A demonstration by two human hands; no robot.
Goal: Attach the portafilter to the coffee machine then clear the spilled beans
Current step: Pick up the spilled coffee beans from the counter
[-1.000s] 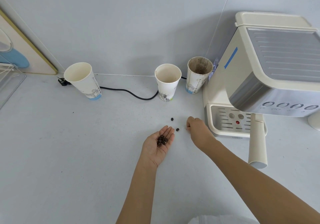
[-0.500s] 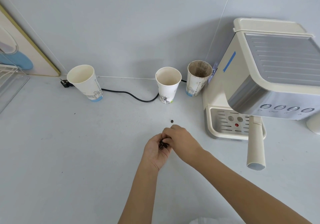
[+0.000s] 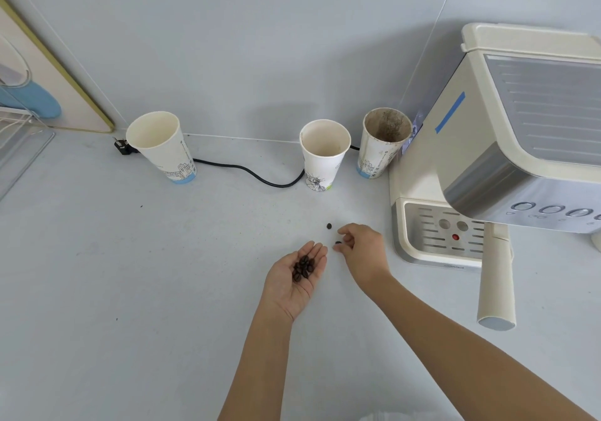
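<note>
The portafilter (image 3: 496, 285) looks already seated in the coffee machine (image 3: 507, 147), though its head is hidden, so only beans remain. Your left hand (image 3: 297, 279) lies palm up, fingers together, cupping roughly eight gathered beans (image 3: 303, 267). Your right hand (image 3: 362, 251) curls thumb and forefinger around one bean (image 3: 338, 243), apparently not yet pinched; a second loose bean (image 3: 329, 226) lies just beyond those fingertips. Three paper cups stand farther back.

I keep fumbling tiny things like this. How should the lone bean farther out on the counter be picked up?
Pinch the lone bean across its narrow sides with thumb and forefinger, coming straight down. It lies flat and alone on the counter, just beyond the right hand, so nothing blocks a top approach.
</note>
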